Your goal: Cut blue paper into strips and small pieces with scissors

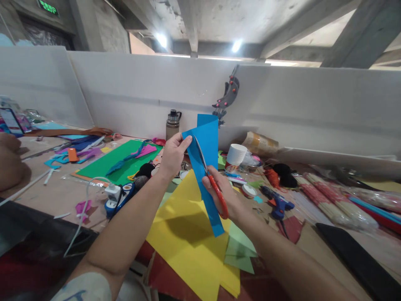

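A sheet of blue paper (209,144) is held up over the table, its upper left corner pinched by my left hand (173,154). My right hand (221,188) is closed round the red handles of a pair of scissors (202,154), whose blades lie against the blue paper and point up and left. A strip of the blue paper hangs down below my right hand. Under both hands lie sheets of yellow paper (188,225), with pale green paper (239,246) sticking out at their right.
A green sheet (100,165) with scraps lies at the left, near a power strip (120,200). A bottle (173,124) and paper cups (236,155) stand at the back. On the right are a glue gun (278,205), wrapped stick bundles (332,200) and a black slab (354,259). Another person's arm shows far left.
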{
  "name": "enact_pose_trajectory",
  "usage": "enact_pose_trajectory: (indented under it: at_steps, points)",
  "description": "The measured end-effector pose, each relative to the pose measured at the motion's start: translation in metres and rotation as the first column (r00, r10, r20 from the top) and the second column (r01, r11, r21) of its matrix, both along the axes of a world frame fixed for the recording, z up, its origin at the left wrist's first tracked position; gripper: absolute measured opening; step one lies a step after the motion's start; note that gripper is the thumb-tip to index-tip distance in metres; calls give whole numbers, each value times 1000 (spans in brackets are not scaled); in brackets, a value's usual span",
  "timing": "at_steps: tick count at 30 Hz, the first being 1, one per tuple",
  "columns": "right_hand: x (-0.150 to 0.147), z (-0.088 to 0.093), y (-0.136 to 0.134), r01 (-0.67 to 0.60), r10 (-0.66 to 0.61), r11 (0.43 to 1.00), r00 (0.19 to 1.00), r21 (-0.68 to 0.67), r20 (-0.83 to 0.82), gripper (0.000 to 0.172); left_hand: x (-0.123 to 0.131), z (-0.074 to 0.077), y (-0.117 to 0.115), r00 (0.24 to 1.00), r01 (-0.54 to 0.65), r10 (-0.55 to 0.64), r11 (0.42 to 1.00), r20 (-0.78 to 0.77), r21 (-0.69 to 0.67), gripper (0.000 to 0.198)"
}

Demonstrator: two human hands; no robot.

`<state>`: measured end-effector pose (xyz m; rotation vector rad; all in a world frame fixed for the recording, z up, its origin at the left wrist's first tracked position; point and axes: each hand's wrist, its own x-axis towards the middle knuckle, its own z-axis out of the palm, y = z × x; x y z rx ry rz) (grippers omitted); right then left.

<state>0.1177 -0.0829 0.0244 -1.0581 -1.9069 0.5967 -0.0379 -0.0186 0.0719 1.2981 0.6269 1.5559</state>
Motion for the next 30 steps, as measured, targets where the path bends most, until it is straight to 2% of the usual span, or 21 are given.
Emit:
enact_pose_trajectory:
  at_steps: [9,16,30]
  points:
    - [-1,3,-3,9,-9,1000,1000,-15,2,25,0,-1,0,999,-31,32,999,-30,10,27]
    - [-2,5,2,10,-9,1000,999,-22,32,24,0,-6,3,997,-16,22,997,-70,77,23]
    - [-2,4,4,48,-49,998,999,38,23,20,0,-4,2,999,-17,19,999,-40,52,22]
